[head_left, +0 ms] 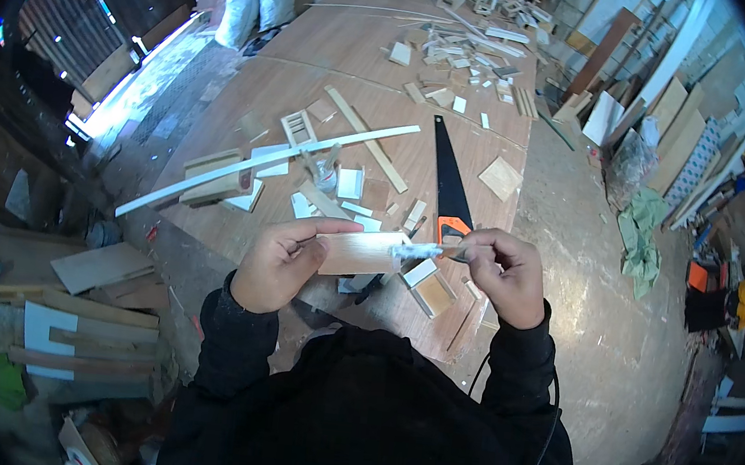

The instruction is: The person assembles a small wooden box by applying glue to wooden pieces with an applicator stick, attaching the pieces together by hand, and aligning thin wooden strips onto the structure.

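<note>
My left hand (283,264) grips a small flat piece of pale wood (356,255) by its left end, thumb on the near face. In my right hand (506,274) a thin wooden stick (450,252) is pinched, its end covered in something whitish. That whitish end meets the right edge of the wood piece; whether it is a brush or glue on a stick I cannot make out. Just beyond my right hand lies a handsaw (449,181) with a black blade and orange handle. A small wooden tray-like piece (430,291) rests below the stick.
On the wooden tabletop (288,87) a long white strip (261,171) crosses a wooden slat (366,139). A clear jar (325,178) stands among small frames and offcuts. Several wood scraps (464,56) cover the far end. Boards (681,147) lean at right; more planks (89,339) lie at left.
</note>
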The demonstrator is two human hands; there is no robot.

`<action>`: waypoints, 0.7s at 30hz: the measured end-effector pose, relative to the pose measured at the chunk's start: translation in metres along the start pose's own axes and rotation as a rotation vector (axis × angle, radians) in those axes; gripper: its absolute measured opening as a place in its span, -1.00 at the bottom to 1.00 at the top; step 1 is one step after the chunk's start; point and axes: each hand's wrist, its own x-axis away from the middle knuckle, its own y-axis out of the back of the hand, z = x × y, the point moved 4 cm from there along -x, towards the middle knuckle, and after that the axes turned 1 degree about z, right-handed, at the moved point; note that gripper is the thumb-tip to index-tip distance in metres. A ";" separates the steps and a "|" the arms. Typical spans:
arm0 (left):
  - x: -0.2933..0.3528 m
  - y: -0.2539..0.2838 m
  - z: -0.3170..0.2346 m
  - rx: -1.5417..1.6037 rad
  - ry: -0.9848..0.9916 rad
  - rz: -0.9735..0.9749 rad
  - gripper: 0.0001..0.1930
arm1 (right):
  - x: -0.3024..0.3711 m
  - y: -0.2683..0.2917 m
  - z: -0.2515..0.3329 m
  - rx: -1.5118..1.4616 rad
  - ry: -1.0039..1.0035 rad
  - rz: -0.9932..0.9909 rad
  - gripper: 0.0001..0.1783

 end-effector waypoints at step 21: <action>0.049 -0.025 -0.005 -0.196 0.112 -0.257 -0.68 | -0.018 -0.006 -0.010 -0.052 0.197 0.305 -0.85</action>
